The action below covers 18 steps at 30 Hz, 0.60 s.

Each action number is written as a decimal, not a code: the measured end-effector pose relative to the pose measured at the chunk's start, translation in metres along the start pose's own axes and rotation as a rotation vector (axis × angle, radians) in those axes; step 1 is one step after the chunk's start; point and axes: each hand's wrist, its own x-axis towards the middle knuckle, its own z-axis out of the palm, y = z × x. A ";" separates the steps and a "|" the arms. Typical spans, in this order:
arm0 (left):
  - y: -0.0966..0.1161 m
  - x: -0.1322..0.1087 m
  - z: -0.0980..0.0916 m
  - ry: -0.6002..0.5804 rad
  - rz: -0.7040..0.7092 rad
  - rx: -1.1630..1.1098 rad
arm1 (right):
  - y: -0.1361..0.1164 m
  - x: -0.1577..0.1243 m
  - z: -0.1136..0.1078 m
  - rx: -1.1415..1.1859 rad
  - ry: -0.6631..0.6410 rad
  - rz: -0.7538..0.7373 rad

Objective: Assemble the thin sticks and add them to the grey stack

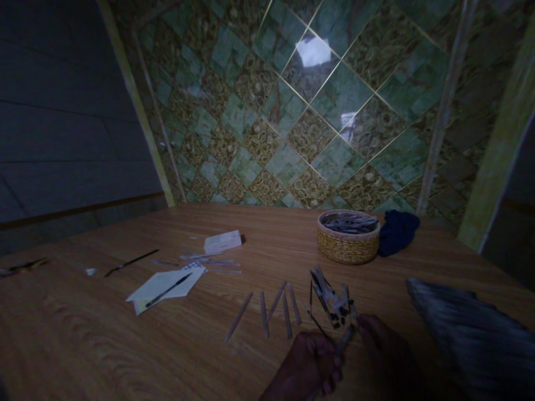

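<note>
Wood-grain table (104,351). At the left edge, a blurred tool (23,268), type unclear; right of it, a slim black rod (131,263), running near left to far right. Next, papers (156,284) with a black pen (169,289) lying across them on a similar slant. Farther away, pale strips (221,262) lie scattered before a white box (223,241).

Mid-table: five loose sticks (239,316). Leftmost and third slant near left to far right; the other three run roughly near-far, far ends slightly left.

Left hand (309,359), near side: fingers curled closed around a slim grey stick (346,337). Its long axis runs near left to far right; the dark end points far right, toward the right hand. Just beyond lies a pile of dark-ended pieces (330,298), most dark ends facing near.

Farther off, a woven basket (349,245) filled with sticks. Right hand (387,345): fingers narrow, beside the stick's dark end; cannot tell whether they grip it. Far right, navy cloth (399,231) beside the basket; nearer, a dark grey bundle (472,334), blurred.
</note>
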 end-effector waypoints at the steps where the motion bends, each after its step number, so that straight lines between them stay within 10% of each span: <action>1: -0.001 0.000 0.000 -0.001 -0.002 0.006 | -0.002 -0.002 0.001 -0.063 0.062 -0.126; 7: 0.002 -0.002 0.002 -0.012 0.035 0.008 | -0.013 -0.009 0.002 -0.459 0.270 -0.639; 18: 0.005 -0.003 -0.003 -0.080 0.103 0.021 | -0.028 -0.019 0.019 -0.324 0.083 -0.821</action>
